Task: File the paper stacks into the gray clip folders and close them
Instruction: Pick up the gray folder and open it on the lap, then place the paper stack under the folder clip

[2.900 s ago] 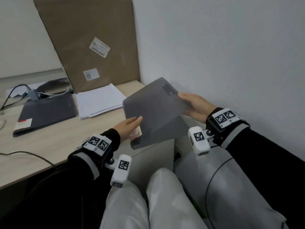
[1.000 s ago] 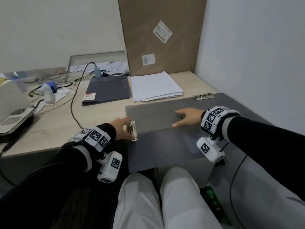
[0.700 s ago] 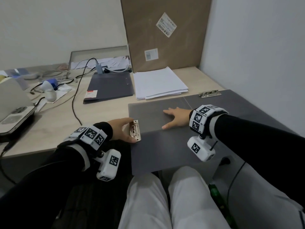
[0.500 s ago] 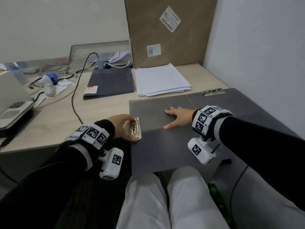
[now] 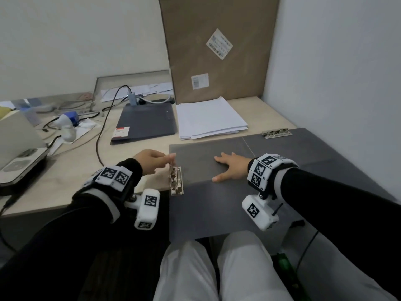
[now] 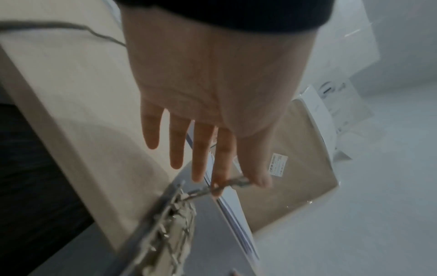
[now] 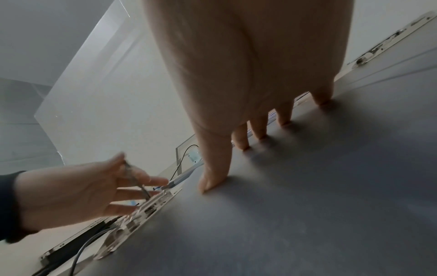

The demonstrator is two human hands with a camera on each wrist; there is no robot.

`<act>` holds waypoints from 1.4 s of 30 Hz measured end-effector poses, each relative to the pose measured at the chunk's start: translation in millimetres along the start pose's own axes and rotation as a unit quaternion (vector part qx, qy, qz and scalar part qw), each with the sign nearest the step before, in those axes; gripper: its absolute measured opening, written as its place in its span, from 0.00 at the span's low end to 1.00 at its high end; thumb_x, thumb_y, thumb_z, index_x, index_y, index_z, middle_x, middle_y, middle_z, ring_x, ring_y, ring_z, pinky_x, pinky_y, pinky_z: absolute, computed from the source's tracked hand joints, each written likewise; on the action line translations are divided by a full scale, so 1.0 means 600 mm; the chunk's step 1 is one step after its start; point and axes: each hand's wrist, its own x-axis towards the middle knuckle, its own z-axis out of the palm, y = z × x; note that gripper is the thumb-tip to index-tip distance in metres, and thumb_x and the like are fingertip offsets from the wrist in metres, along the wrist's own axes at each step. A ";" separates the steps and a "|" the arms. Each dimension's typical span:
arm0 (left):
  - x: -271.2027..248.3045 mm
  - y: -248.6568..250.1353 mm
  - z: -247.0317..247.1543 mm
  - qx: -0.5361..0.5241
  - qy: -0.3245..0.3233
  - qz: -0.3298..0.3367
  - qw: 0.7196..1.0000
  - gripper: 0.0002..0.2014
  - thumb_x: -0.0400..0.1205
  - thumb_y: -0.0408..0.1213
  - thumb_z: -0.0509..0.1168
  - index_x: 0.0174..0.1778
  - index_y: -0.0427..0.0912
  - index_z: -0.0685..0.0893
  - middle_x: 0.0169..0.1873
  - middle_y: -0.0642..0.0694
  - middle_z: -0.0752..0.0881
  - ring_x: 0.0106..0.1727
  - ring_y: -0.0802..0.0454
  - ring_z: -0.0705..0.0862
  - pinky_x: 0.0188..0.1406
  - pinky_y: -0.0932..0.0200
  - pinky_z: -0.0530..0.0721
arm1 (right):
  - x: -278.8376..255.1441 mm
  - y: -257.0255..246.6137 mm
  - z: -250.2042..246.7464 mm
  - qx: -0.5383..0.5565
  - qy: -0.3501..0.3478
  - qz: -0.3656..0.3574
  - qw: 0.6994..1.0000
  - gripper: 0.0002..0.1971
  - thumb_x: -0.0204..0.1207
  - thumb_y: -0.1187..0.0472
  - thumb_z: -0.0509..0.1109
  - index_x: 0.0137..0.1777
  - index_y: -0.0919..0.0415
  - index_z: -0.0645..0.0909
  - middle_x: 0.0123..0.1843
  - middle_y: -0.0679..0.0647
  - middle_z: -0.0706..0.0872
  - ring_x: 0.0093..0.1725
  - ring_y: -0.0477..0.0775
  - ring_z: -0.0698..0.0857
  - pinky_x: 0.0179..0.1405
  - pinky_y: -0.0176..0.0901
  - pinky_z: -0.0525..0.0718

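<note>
From the head view, the gray clip folder (image 5: 217, 192) lies spread flat at the near right corner of the worktop (image 5: 76, 170), part of it hanging over the near edge above the lap. Its metal clip (image 5: 176, 180) sits on the folder's left margin with its long axis running away from the person. The left hand (image 5: 152, 161) is right at the clip's far end, thumb and forefinger pinched on the raised lever (image 5: 172, 165). The right hand (image 5: 231, 167) lies flat, fingers spread, on the folder's panel, well clear of the clip. The paper stack (image 5: 209, 120) waits beyond the folder's far edge, nearer the right hand. A second open folder (image 5: 325, 153) with its own clip (image 5: 276, 133) lies to the right, and a closed dark folder (image 5: 147, 122) sits left of the paper.

The left wrist view shows the lever (image 6: 224, 184) caught between thumb and forefinger, the other fingers straight and free; blur hides how far it is lifted, probably partway.

The right wrist view confirms the right hand's fingertips (image 7: 212, 184) pressed on the gray panel (image 7: 307, 205), holding nothing, with the left hand (image 7: 78, 190) lifting the lever at the clip (image 7: 141, 211) on the far side.
</note>
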 end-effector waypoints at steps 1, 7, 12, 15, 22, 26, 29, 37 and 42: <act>0.010 0.002 0.002 -0.035 0.021 -0.014 0.999 0.14 0.79 0.53 0.64 0.39 0.48 0.88 0.49 0.48 0.88 0.56 0.50 0.84 0.52 0.58 0.80 | -0.002 -0.004 0.002 -0.003 0.003 -0.001 1.000 0.46 0.73 0.38 0.68 0.85 0.50 0.48 0.87 0.54 0.45 0.85 0.65 0.42 0.84 0.57 0.46; 0.069 0.021 0.013 0.075 0.101 -0.079 0.989 0.14 0.81 0.38 0.64 0.54 0.32 0.88 0.52 0.34 0.87 0.53 0.40 0.86 0.48 0.59 0.84 | 0.003 -0.007 0.000 -0.043 0.041 -0.022 0.998 0.47 0.72 0.38 0.69 0.85 0.51 0.50 0.87 0.55 0.46 0.86 0.63 0.47 0.82 0.64 0.54; 0.070 0.075 0.036 0.130 0.097 -0.018 0.987 0.16 0.80 0.35 0.63 0.61 0.34 0.85 0.62 0.37 0.86 0.64 0.41 0.82 0.66 0.55 0.77 | -0.024 0.077 -0.065 -0.040 0.065 0.059 0.995 0.45 0.74 0.39 0.68 0.85 0.51 0.49 0.87 0.55 0.48 0.86 0.63 0.45 0.83 0.56 0.49; 0.068 0.113 0.072 0.116 0.059 0.031 0.991 0.16 0.80 0.35 0.63 0.63 0.36 0.84 0.63 0.39 0.85 0.65 0.43 0.82 0.63 0.59 0.77 | -0.037 0.137 -0.080 -0.046 0.066 0.131 0.988 0.46 0.73 0.37 0.67 0.85 0.50 0.49 0.87 0.54 0.48 0.86 0.63 0.45 0.83 0.54 0.48; 0.088 0.190 0.181 0.170 -0.058 0.088 0.980 0.26 0.81 0.42 0.63 0.77 0.42 0.71 0.77 0.43 0.72 0.76 0.45 0.72 0.74 0.57 0.69 | -0.039 0.142 -0.047 -0.007 0.038 0.141 0.989 0.44 0.77 0.37 0.61 0.85 0.55 0.46 0.87 0.59 0.45 0.85 0.68 0.45 0.83 0.55 0.49; 0.106 0.199 0.227 0.226 -0.089 0.098 0.965 0.24 0.79 0.45 0.65 0.72 0.45 0.75 0.69 0.42 0.78 0.73 0.42 0.75 0.68 0.56 0.73 | -0.033 0.116 -0.034 -0.034 0.049 0.096 0.994 0.42 0.77 0.39 0.63 0.84 0.58 0.52 0.86 0.60 0.53 0.85 0.63 0.55 0.83 0.51 0.56; 0.120 0.181 0.235 0.315 -0.132 0.090 0.936 0.31 0.81 0.52 0.59 0.81 0.49 0.62 0.83 0.45 0.59 0.84 0.41 0.56 0.81 0.46 0.59 | -0.017 0.126 -0.052 -0.043 0.104 0.069 0.991 0.37 0.75 0.39 0.65 0.81 0.53 0.62 0.83 0.55 0.64 0.81 0.59 0.65 0.78 0.56 0.67; 0.137 0.151 0.225 0.364 -0.158 0.128 0.909 0.34 0.82 0.61 0.51 0.82 0.61 0.45 0.84 0.58 0.40 0.86 0.52 0.40 0.77 0.26 0.41 | 0.043 0.147 -0.084 -0.107 0.083 0.095 0.986 0.41 0.76 0.34 0.58 0.84 0.47 0.46 0.87 0.48 0.43 0.86 0.60 0.41 0.82 0.65 0.52; 0.144 0.147 0.223 0.369 -0.165 0.131 0.905 0.34 0.82 0.61 0.50 0.82 0.62 0.43 0.84 0.59 0.39 0.86 0.53 0.40 0.78 0.27 0.40 | 0.065 0.159 -0.085 -0.123 0.065 0.097 0.986 0.42 0.75 0.31 0.55 0.84 0.44 0.43 0.87 0.47 0.41 0.86 0.59 0.41 0.81 0.68 0.51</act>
